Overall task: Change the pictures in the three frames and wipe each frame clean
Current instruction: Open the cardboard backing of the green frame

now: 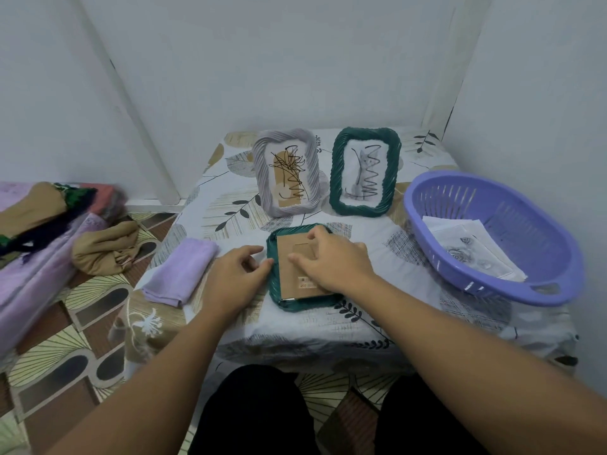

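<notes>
Face-down frame: a dark green frame with a twisted rope-like rim (275, 290) lies flat on its front at the near middle of the bench (410, 323); its brown cardboard backing board (292, 277) faces up, with a rectangular cut-out flap and a small label near the lower edge
Standing frames: two stand upright behind it, side by side; a pale grey twisted-rim frame (286, 172) on the left holding a tan-and-black scribble picture; a second dark green twisted-rim frame (365, 170) on the right holding a grey scribble picture
Frame count: three; two green, one grey
Left hand (235, 277): fingers curled, tips touching the flat frame's left rim
Right hand (331, 257): rests on the backing board, fingers bent and pressing on it; whether they pinch anything I cannot tell
Cloth: one folded lilac cloth (180, 272) just left of the flat frame
Basket: one lilac slotted plastic oval basket (492, 238) at the right, holding several loose printed pictures (473, 251)
</notes>
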A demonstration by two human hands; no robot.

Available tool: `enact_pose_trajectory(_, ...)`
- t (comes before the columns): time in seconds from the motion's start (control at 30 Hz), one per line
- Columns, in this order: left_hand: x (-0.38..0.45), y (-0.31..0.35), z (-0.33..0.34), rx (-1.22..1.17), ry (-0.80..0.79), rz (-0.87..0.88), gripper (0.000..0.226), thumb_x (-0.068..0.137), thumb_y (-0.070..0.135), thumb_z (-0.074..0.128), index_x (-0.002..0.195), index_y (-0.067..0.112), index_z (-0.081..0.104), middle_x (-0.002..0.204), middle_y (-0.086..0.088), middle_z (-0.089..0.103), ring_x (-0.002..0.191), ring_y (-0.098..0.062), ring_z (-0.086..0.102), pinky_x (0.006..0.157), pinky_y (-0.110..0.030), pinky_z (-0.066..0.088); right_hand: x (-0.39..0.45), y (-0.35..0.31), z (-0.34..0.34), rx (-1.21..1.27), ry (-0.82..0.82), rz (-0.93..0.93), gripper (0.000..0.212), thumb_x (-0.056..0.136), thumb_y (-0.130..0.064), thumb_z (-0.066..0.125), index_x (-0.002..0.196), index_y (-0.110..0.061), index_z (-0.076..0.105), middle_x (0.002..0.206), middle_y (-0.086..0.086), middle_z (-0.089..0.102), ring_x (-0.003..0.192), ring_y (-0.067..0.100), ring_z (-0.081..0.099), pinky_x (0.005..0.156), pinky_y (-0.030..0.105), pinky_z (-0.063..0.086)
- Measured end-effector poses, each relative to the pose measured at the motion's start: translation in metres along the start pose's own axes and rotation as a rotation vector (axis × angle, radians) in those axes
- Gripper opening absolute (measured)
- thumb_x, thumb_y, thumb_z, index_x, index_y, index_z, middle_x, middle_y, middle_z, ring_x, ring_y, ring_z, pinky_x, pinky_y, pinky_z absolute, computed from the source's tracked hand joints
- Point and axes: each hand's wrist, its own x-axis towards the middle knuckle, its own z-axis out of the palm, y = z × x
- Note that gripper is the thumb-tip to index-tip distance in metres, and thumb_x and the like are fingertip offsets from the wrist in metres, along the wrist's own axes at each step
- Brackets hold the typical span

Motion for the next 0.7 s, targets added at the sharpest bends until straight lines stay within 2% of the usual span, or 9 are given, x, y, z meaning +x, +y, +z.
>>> enact_pose_trajectory(0.13,-0.001,0.000,-0.001,-0.001,0.018,-0.002,0.036,0.089,0.047,0.073,0.120,0.028,0.073,0.082,0.011,0.070,0.076,-0.004,0.064,0.072,-0.032,0.055,0.004,-0.015,0.002,-0.168,0.003,0.022,0.069,0.083,-0.078,0.052,0.127,-0.026,0.045,0.118,-0.004,0.065,0.111,0.024,0.061,0.095,0.049,0.038)
enact_pose_trajectory(0.3,0.000,0.000,0.000,0.000,0.025,-0.011,0.031,0.088,0.046,0.074,0.113,0.027,0.075,0.080,0.011,0.069,0.074,-0.004,0.063,0.070,-0.031,0.053,0.005,-0.018,0.000,-0.088,-0.025,0.076,0.065,0.079,-0.064,0.059,0.129,-0.025,0.043,0.113,-0.001,0.066,0.108,0.028,0.062,0.093,0.047,0.039)
enact_pose_trajectory(0.43,0.000,0.001,0.000,-0.011,0.021,-0.023,0.030,0.087,0.046,0.074,0.111,0.028,0.074,0.079,0.011,0.069,0.073,-0.004,0.063,0.068,-0.029,0.051,0.001,-0.017,0.001,-0.071,0.039,0.044,0.058,0.078,-0.062,0.057,0.123,-0.027,0.048,0.108,-0.003,0.066,0.103,0.026,0.062,0.091,0.046,0.038)
enact_pose_trajectory(0.7,-0.002,0.006,-0.004,-0.077,-0.008,-0.073,0.031,0.087,0.047,0.075,0.115,0.036,0.066,0.079,0.008,0.069,0.071,-0.002,0.062,0.070,-0.031,0.053,0.000,-0.018,-0.004,-0.040,0.036,0.062,0.058,0.077,-0.063,0.057,0.121,-0.027,0.049,0.101,-0.006,0.062,0.099,0.024,0.061,0.091,0.045,0.037)
